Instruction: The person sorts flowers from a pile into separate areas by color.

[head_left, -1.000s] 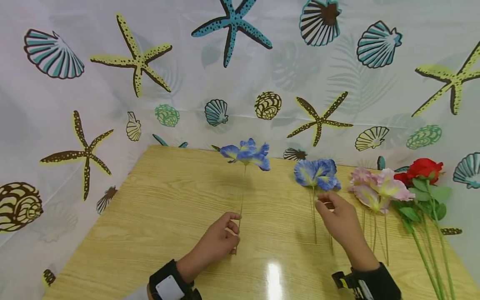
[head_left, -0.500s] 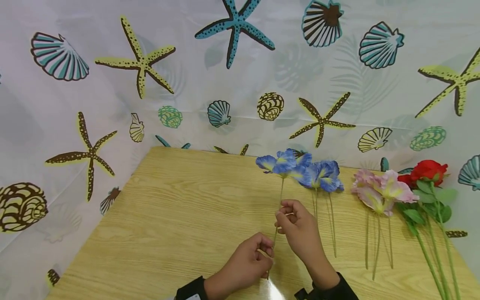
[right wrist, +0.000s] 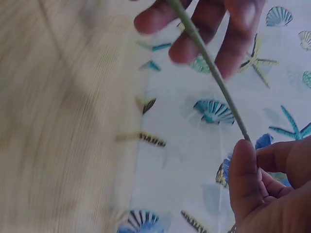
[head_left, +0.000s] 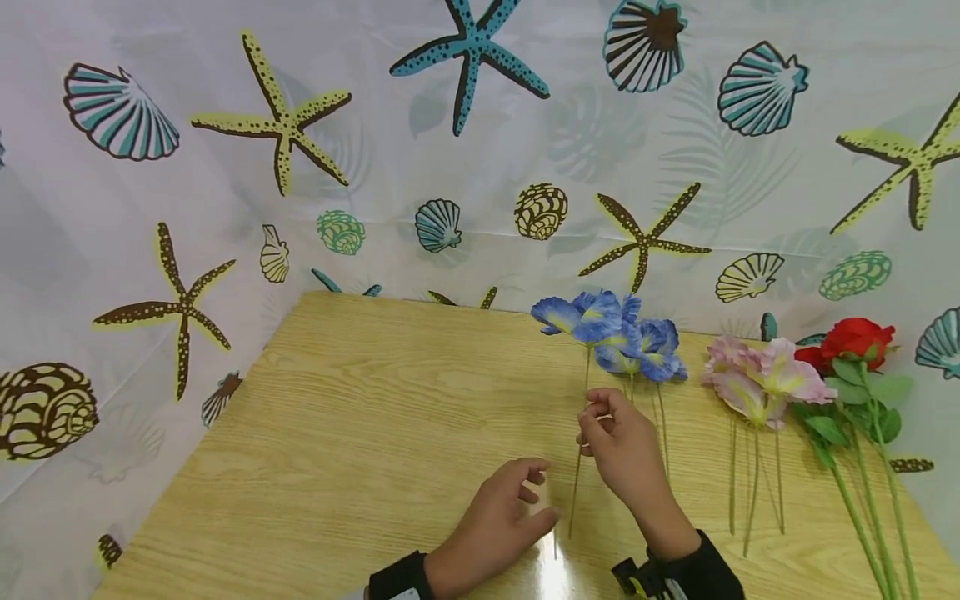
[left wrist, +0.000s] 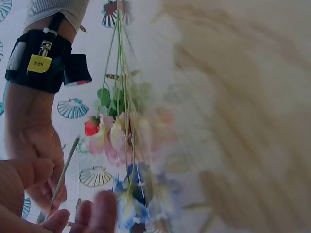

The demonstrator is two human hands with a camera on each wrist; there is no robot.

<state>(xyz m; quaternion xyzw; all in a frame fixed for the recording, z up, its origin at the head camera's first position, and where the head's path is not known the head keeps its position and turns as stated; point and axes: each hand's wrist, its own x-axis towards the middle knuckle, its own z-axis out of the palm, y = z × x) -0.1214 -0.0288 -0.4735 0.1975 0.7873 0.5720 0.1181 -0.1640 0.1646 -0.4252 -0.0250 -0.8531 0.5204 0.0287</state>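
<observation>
My right hand (head_left: 621,446) pinches the thin stem of a blue artificial flower (head_left: 581,315) between thumb and fingers, bloom up and away from me. In the right wrist view the flower stem (right wrist: 214,68) runs from that pinch past the fingers of the other hand. My left hand (head_left: 501,521) stands just left of the stem's lower end, fingers apart and holding nothing. Behind the held bloom, and partly hidden by it, more blue flowers (head_left: 660,354) lie on the table with their stems toward me.
Right of the blue flowers lie pink flowers (head_left: 757,383). Red roses (head_left: 858,342) with green leaves lie at the table's right edge. A white cloth (head_left: 480,167) printed with shells and starfish hangs behind the wooden table (head_left: 360,400).
The left hand brought the blue flower rightward from the table's middle. The right hand came left from the lying blue flowers and took its stem; the left hand let go.
</observation>
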